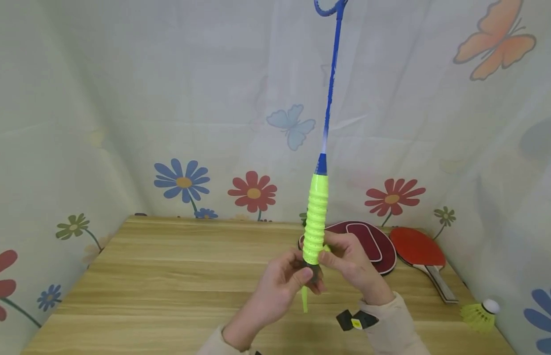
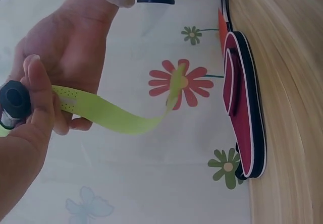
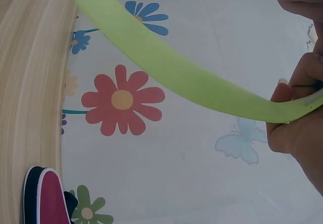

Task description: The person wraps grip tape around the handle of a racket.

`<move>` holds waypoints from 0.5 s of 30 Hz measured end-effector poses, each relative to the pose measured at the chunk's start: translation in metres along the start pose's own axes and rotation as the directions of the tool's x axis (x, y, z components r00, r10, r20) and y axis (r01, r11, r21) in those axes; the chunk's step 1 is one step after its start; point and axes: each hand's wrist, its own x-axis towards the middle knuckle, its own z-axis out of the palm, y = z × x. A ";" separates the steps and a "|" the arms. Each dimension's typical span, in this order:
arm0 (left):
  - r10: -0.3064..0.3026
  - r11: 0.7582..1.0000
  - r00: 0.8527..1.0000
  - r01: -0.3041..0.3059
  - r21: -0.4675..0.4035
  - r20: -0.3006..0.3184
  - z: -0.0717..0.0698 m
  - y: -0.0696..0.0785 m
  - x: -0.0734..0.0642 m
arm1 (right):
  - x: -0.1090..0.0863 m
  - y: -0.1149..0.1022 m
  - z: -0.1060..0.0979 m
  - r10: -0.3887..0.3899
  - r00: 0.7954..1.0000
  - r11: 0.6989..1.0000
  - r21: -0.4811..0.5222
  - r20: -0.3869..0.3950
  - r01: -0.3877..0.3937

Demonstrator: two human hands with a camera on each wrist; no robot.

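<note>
A blue badminton racket (image 1: 330, 93) stands upright in front of me, its head cut off by the top of the head view. Ribbed yellow-green grip tape (image 1: 316, 217) covers most of its handle. My left hand (image 1: 277, 281) holds the handle's bottom, fingers and thumb around the dark end cap (image 2: 16, 100). Beside the lower handle, my right hand (image 1: 352, 261) pinches the tape between thumb and fingers. From there a loose strip of tape (image 2: 121, 118) hangs in a curve; it also sweeps across the right wrist view as a broad band (image 3: 197, 90).
On the wooden table (image 1: 177, 276), a dark red paddle case (image 1: 382, 246) lies behind my right hand. Right of it are a red table tennis paddle (image 1: 417, 246) and a yellow shuttlecock (image 1: 479, 315). A flower-printed curtain (image 1: 213, 98) surrounds the table.
</note>
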 end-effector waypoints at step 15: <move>-0.080 0.985 0.944 0.125 0.121 -0.321 0.003 0.001 0.005 | 0.001 0.003 0.014 -0.090 0.976 0.990 -0.127 -0.196 0.066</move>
